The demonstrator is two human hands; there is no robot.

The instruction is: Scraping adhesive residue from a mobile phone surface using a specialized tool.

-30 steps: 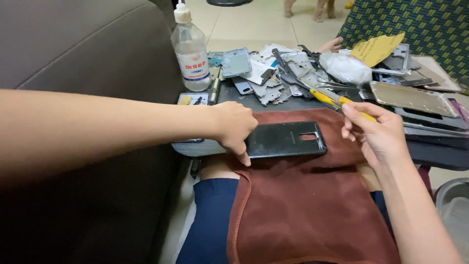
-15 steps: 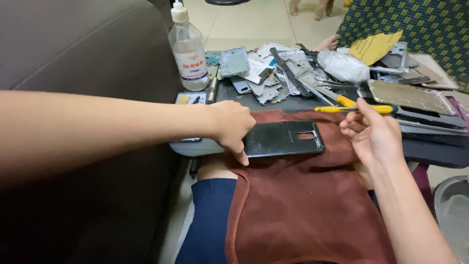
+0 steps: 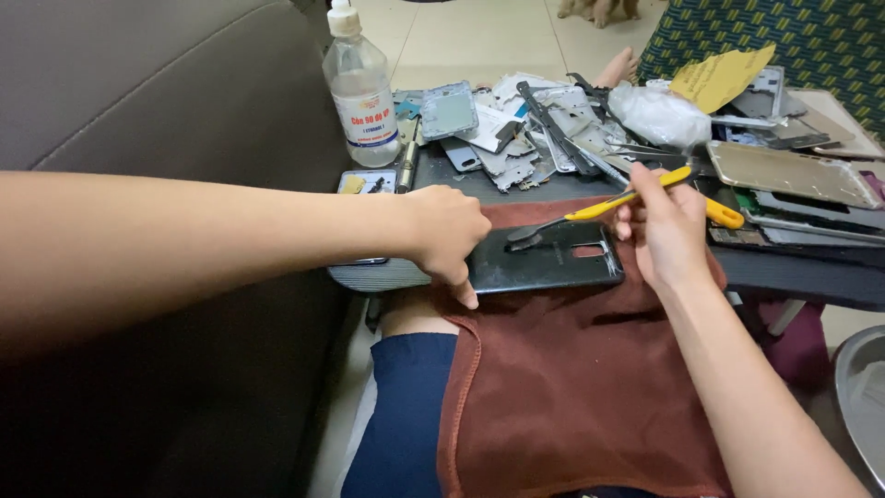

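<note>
Black and glossy, the phone back cover [image 3: 546, 260] lies flat on the brown cloth [image 3: 572, 387] spread over the lap, its far edge against the cluttered surface [image 3: 793, 267]. It is pinned at its left end by the left hand [image 3: 449, 231], whose fingers are curled and pressed down on it. A yellow-handled brush [image 3: 599, 205] is pinched between thumb and fingers of the right hand [image 3: 666, 231], with the bristle end resting on the cover near its middle.

Strokes are best kept short and directed away from the holding hand (the cover is smooth and may slide on the cloth). Pressure from the left hand should be kept vertical.

Open room is limited: the clear bottle [image 3: 360, 88] stands near the left, a heap of phone parts [image 3: 535, 124] lies just beyond, and the sofa arm [image 3: 166, 92] closes the left side. Free space is found toward the body, over the cloth.
</note>
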